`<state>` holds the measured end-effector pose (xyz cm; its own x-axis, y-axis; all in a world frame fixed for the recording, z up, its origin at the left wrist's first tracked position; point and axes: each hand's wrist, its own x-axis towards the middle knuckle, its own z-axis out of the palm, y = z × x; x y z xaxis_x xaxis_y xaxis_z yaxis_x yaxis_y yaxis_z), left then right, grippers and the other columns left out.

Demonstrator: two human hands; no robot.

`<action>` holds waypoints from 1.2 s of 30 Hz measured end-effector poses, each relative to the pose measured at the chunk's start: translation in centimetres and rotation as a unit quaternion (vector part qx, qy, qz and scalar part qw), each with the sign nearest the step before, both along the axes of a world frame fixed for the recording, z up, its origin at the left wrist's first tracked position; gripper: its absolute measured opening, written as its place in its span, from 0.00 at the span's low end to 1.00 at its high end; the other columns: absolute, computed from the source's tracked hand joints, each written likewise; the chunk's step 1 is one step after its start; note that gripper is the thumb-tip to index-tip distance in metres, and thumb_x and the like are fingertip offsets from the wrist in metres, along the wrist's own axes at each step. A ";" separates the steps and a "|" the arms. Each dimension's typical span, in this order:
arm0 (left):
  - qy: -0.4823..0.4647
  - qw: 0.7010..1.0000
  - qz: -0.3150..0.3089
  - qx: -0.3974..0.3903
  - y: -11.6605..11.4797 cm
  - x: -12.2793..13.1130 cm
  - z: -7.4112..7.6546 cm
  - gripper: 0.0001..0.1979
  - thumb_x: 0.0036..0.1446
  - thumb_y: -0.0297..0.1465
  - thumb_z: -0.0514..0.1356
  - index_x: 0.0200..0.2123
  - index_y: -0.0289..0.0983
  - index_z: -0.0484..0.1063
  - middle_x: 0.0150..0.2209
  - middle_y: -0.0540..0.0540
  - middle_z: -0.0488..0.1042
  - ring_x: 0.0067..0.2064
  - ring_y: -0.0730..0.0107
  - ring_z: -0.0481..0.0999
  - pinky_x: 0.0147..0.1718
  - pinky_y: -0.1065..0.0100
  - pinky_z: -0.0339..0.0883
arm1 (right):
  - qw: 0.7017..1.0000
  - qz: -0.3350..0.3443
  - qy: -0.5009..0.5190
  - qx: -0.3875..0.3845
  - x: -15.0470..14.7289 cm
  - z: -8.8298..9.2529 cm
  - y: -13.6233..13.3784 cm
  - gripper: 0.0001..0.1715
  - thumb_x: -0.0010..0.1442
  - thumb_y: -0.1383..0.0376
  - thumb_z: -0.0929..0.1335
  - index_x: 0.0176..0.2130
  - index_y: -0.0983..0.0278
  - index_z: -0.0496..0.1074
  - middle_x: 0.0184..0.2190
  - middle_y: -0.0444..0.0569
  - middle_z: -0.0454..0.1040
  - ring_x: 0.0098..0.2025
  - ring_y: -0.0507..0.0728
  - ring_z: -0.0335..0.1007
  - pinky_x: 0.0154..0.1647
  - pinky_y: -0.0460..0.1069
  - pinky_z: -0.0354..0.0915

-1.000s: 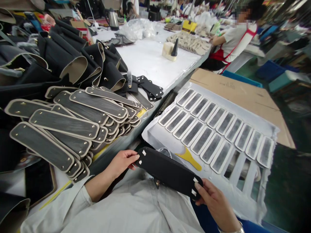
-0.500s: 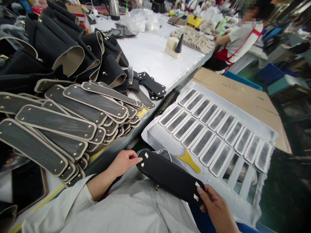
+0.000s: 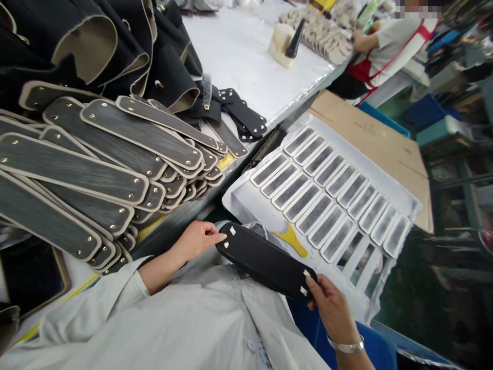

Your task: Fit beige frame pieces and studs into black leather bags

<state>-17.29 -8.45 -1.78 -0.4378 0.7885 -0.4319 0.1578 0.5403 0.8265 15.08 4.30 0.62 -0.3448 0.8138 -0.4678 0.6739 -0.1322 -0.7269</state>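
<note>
Left hand (image 3: 195,241) and right hand (image 3: 334,304) pinch opposite ends of a black strip (image 3: 265,261); print (image 3: 365,127) on the cardboard (image 3: 400,156), far right, is unreadable.

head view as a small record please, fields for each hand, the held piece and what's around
left hand: pinching one end of the black strip
right hand: gripping the other end
held piece: rounded ends, white tabs at both
left side: heaped grey strips, pale-edged, metal-studded
right side: grey pieces in two rows on a white sheet
near strip: yellow tool
upper right: co-worker
</note>
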 end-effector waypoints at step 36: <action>-0.270 0.927 0.205 0.161 -1.1 4.7 1.5 0.17 0.45 0.41 0.67 0.29 0.33 0.69 0.24 0.50 0.73 0.27 0.71 0.76 0.29 0.70 0.73 | 0.920 -0.168 0.251 -0.251 -2.1 0.7 -4.5 0.23 0.48 0.52 0.74 0.35 0.60 0.63 0.24 0.40 0.69 0.19 0.49 0.68 0.18 0.43 0.66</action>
